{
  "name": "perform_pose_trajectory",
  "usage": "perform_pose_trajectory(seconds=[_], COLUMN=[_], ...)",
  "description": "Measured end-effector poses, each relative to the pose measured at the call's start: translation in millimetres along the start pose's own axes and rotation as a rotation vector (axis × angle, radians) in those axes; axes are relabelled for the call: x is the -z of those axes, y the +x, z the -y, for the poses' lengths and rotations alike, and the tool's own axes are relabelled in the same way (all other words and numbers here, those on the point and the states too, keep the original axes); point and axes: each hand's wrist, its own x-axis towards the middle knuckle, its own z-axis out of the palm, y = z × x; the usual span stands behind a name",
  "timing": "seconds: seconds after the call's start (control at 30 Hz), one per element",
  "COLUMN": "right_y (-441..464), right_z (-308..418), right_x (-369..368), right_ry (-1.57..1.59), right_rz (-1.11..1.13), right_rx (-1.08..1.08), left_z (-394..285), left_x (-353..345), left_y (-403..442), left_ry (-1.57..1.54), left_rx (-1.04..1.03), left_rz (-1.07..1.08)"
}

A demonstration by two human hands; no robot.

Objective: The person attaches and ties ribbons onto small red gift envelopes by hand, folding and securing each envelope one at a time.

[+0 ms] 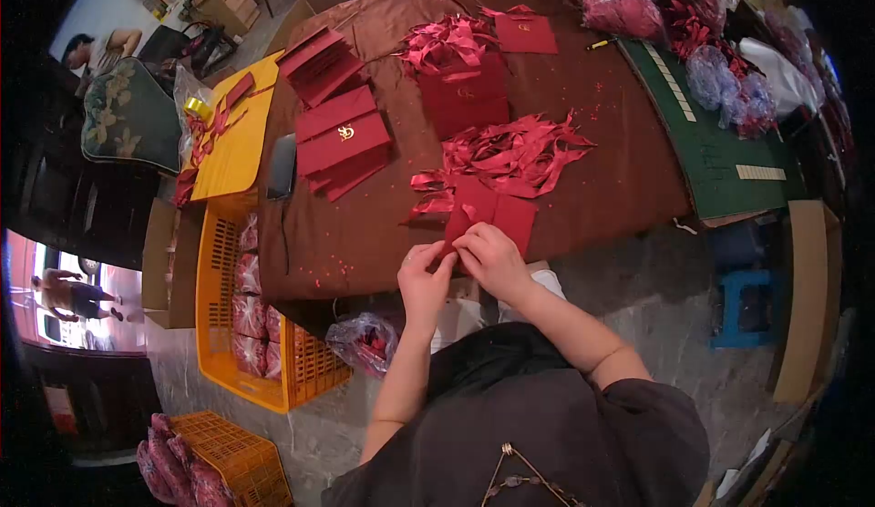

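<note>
Both hands meet at the lower corner of a red paper piece (512,218) near the table's front edge. Thumb and fingers of my left hand (427,275) pinch its left corner, where a bit of red ribbon seems to lie. My right hand (492,256) is closed in a pinch right beside it, on the same piece; what its fingertips hold is too small to tell. Just beyond lies a heap of red ribbons (519,156). Behind that heap, red bags (465,106) carry more ribbons (453,42) on top. Red envelopes with a gold emblem (342,138) are stacked to the left.
A brown cloth (602,188) covers the table. A dark phone-like object (282,166) and yellow board (251,129) lie left, a green board (720,161) right. Below left stands an orange crate (214,297) of wrapped packs. A blue stool (746,307) is at right; two people are farther off.
</note>
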Motion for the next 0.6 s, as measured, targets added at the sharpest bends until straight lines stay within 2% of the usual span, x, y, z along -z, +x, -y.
perform_pose_trajectory(seconds=[0.17,0.37,0.47,0.53,0.57,0.6], right_y=[1,2,9,12,15,17], right_z=[3,3,13,17,17,17], right_x=[-2,-2,3,9,14,20], right_ry=[0.015,0.050,0.126,0.163,0.163,0.154], right_rz=[0.024,0.066,0.002,0.070,0.069,0.064], right_rx=[-0.012,-0.060,-0.063,-0.183,-0.179,-0.116], left_z=[-6,-13,-17,-26,-31,-30], left_x=[-2,-3,6,14,20,26], left_y=[-8,-16,-15,-13,-11,-7], left_ry=[0.244,0.263,0.181,-0.073,-0.247,-0.292], left_rx=[-0.159,-0.171,-0.147,0.093,0.216,0.261], left_rz=[-0.094,-0.098,-0.003,0.126,0.191,0.237])
